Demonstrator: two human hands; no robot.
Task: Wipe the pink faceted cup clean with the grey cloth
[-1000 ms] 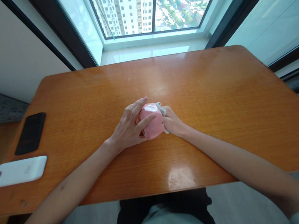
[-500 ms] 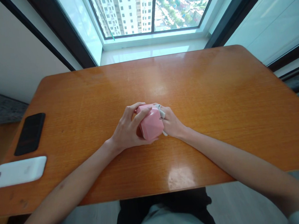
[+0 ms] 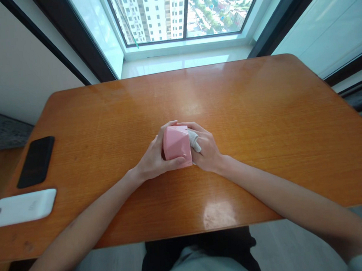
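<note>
A pink faceted container (image 3: 177, 143), perhaps a cup or small pot, is between my hands over the middle of the wooden table (image 3: 112, 128). My left hand (image 3: 156, 153) is wrapped round its left side, the thumb across the near face and the fingers at the far side. On the right, my right hand (image 3: 208, 148) has a crumpled white cloth or tissue (image 3: 194, 140) bunched in its fingers, against the container's right end. Whether the container is open at that end is hidden by the hand and cloth.
A black phone (image 3: 36, 162) lies at the table's left side. Nearer to me is a white phone-like device (image 3: 23, 208) with a dark round spot. Behind the far table edge stands a window (image 3: 187, 54) with a pale sill.
The pink container has turned in my left hand, showing a different face, and shifted slightly left. My left thumb has moved to its near face. My right hand has moved over its right end.
</note>
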